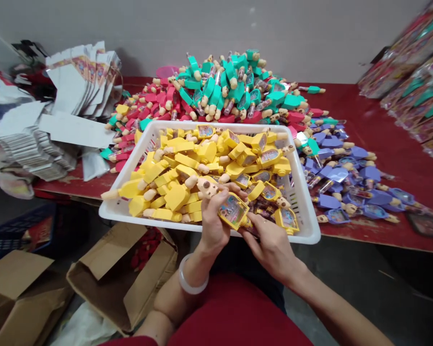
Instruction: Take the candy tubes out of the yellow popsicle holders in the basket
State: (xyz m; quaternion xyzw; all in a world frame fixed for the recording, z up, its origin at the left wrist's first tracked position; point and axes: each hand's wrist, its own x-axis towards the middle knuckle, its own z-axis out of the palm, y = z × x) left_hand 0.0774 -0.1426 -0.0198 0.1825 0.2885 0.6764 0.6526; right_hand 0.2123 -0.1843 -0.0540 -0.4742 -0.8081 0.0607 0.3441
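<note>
Over the front edge of a white plastic basket (209,225), my left hand (214,218) is closed around a yellow toy (234,210). This toy has a windowed flat body with a small picture inside and a tan, brown-spotted animal-head end. My right hand (272,245) has its fingers closed on the toy's lower end, where a narrow yellow neck shows; the rest there is hidden by the fingers. Many similar yellow toys (176,197) fill the basket, some window side up, others showing plain backs.
Behind the basket are heaps of green toys (234,86) and red toys (155,103); purple toys (357,178) lie right on the red table (393,129). Stacked white cards (32,144) stand left. Bagged goods (414,81) rise at right. Open cardboard boxes (104,298) sit below.
</note>
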